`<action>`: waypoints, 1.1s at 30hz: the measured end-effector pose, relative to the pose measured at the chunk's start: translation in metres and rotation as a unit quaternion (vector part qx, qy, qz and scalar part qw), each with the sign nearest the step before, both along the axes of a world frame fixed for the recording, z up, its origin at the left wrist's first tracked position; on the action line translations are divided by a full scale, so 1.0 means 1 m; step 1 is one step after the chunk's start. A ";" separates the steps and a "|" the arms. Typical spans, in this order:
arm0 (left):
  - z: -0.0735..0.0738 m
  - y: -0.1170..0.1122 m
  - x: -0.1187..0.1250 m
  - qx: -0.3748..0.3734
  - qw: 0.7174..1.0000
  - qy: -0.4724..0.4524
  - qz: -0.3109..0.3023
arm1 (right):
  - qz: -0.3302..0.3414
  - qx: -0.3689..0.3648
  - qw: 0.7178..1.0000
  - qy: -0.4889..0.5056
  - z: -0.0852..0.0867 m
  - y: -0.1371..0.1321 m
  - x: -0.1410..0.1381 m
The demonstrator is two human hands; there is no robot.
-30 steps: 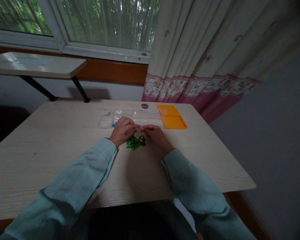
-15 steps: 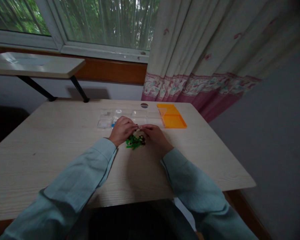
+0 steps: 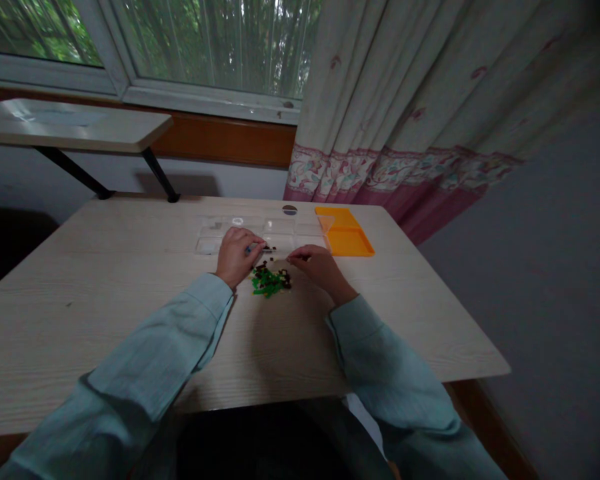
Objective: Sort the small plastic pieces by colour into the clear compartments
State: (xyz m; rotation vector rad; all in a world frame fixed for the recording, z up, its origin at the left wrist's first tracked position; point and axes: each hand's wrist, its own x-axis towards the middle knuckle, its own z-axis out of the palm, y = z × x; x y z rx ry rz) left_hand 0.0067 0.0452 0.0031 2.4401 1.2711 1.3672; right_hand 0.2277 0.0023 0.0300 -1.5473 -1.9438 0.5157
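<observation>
A small pile of green and dark brown building pieces [image 3: 270, 283] lies on the table between my hands, with a few loose dark bits just beyond it. My left hand [image 3: 238, 257] is closed at the front edge of a clear divided box [image 3: 280, 227], its thumb and fingers pressed together beside something small and blue. What it grips, if anything, is too small to make out. To the right of the pile, my right hand [image 3: 319, 268] is closed in a pinch just above the table. Its fingertips point left, and anything between them is too tiny to name.
An orange tray [image 3: 350, 241] lies beside the clear box's right end. Behind the box is a dark round spot [image 3: 290, 210] on the table. A raised shelf [image 3: 75, 127] on black legs stands at the back left. A curtain [image 3: 360, 160] hangs by the window.
My hands were together above the pile and are now apart, the left slightly further left, the right further right and lower. Dark bits beyond the pile now show between them.
</observation>
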 end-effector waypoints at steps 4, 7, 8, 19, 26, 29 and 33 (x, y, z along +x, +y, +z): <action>0.000 -0.001 0.000 -0.005 1.000 0.003 0.002 | 0.019 0.000 0.995 -0.096 0.006 -0.003 0.006; 0.000 0.000 0.000 -0.003 1.000 0.005 0.001 | 0.030 -0.045 0.991 -0.126 0.008 -0.005 0.008; 0.000 0.000 0.000 -0.002 1.000 0.007 0.002 | 0.036 -0.056 0.989 -0.131 0.009 -0.006 0.009; -0.002 0.001 0.000 -0.005 0.999 0.024 0.024 | 0.036 -0.077 0.971 -0.224 0.011 -0.011 0.004; -0.002 0.003 -0.001 -0.014 0.999 0.026 0.018 | 0.068 -0.085 0.974 -0.201 0.009 -0.009 0.004; -0.003 0.003 -0.002 -0.014 0.999 0.027 0.020 | 0.073 -0.089 0.975 -0.187 0.008 -0.008 0.004; -0.003 0.004 -0.003 -0.011 0.999 0.026 0.020 | 0.063 -0.093 0.978 -0.173 0.006 -0.007 0.004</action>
